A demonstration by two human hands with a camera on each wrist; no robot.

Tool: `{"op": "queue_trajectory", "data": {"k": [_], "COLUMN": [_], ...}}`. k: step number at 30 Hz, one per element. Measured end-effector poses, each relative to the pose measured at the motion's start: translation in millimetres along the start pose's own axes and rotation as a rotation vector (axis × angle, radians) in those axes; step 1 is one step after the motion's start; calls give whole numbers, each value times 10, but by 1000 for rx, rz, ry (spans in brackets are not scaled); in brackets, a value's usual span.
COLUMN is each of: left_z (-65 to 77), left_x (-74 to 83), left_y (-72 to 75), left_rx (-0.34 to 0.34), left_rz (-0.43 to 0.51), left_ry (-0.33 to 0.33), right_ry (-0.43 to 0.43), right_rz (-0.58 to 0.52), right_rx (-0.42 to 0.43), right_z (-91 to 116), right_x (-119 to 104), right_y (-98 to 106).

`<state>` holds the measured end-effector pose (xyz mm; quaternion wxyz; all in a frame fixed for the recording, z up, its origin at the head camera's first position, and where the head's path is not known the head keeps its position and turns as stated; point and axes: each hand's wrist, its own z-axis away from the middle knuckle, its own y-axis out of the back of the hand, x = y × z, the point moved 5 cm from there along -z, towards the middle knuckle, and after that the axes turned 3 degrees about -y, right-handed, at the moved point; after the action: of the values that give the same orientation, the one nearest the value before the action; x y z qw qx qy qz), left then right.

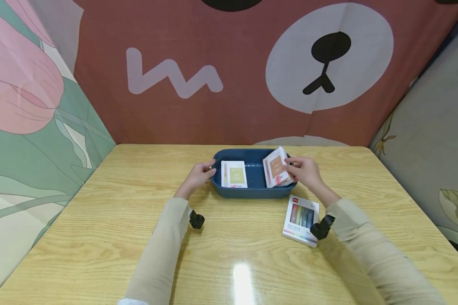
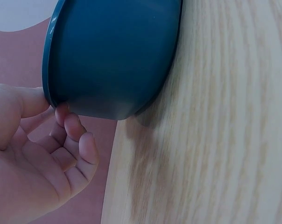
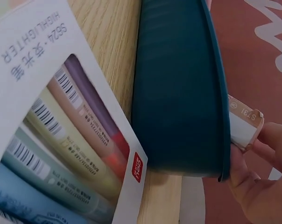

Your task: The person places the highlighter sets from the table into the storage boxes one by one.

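Nearest you on the pale wood-grain worktop (image 1: 99, 220) lies a flat, windowed white box of coloured highlighters (image 1: 300, 220), reading "deli", "S624" and "HIGHLIGHTER". Beyond, your left-hand grip (image 1: 197, 176) pinches the rim of a rounded, smooth blue basin (image 1: 255, 193). Inside are a white yellow-panelled box (image 1: 233, 174) at left and, tilted at right, a white orange-panelled box (image 1: 276, 168), marked "S731", pinched by your nearly closed right-hand grip (image 1: 306, 171).

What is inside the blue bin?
The blue bin has a yellow-panelled box at its left and, tilted in the right grip, an orange-panelled box at its right; the floor beneath them is covered.
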<state>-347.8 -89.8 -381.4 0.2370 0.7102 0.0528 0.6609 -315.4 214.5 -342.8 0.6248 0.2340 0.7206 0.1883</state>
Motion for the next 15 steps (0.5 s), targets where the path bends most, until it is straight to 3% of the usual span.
{"op": "queue_trajectory", "data": {"k": [5,15], "left_z": [3,4], "left_x": [-1,7], "left_y": [-1,3], "left_rx": [-4,2], "left_rz": [1,-6], "left_ry": [-1,8], "right_ry": [68,95], "right_rz": [82,145], "right_rx": [-3,-27], "right_z": [-9,-21], "right_x": [-53,-59], "right_y": [-62,-146]}}
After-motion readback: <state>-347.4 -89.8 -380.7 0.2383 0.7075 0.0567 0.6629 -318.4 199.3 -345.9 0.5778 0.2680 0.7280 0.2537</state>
